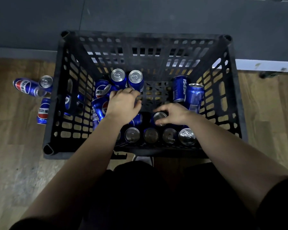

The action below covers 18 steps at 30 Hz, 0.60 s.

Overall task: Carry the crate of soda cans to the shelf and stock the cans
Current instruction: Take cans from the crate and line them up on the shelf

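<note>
A black slatted plastic crate stands on the floor in front of me, holding several blue soda cans. A row of upright cans lines its near wall; two upright cans stand at the back left, two more at the right. My left hand reaches down inside the crate with fingers curled over a can that it mostly hides. My right hand is inside too, its fingers closed around the top of an upright can.
Three blue cans lie or stand on the wooden floor just left of the crate. A dark wall runs behind the crate, with a white ledge at the right. My dark shorts and shoe show below.
</note>
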Each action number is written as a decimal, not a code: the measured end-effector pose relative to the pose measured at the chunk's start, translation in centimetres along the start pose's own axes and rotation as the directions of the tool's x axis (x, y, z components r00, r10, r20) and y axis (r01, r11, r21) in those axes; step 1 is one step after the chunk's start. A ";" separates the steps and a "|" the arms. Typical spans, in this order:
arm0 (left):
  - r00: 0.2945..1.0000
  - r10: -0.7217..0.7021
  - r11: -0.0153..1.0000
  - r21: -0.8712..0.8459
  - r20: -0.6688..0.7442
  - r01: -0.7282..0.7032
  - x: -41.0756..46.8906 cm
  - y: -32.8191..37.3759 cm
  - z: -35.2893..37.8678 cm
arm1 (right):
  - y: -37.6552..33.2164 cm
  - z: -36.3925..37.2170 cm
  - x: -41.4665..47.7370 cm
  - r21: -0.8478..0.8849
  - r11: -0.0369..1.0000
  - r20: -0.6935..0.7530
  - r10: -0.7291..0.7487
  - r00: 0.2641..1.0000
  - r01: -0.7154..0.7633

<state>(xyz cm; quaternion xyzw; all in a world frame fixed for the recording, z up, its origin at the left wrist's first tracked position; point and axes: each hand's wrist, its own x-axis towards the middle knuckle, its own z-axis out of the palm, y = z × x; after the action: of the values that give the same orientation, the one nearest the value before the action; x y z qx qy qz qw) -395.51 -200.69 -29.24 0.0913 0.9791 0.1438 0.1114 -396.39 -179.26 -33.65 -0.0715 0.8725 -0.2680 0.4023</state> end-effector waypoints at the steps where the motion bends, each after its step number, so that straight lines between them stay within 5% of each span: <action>1: 1.000 0.005 1.000 0.004 -0.011 -0.005 0.1 0.0 0.1 | 0.0 0.2 0.0 -0.008 1.000 0.004 0.004 1.000 -0.004; 10: 1.000 -0.002 1.000 -0.015 -0.001 0.002 0.2 0.0 0.7 | -0.7 0.5 -0.2 -0.299 0.954 -0.016 -0.023 1.000 0.017; 18: 0.999 -0.029 0.999 -0.031 0.025 0.029 0.0 -0.5 0.7 | -0.8 0.5 0.2 -0.275 0.961 -0.017 -0.008 1.000 0.002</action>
<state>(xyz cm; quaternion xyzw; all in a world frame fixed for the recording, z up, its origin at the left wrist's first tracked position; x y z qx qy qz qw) -395.42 -200.94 -30.02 0.0771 0.9765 0.1565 0.1268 -396.23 -180.14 -33.59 -0.1265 0.9046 -0.1459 0.3799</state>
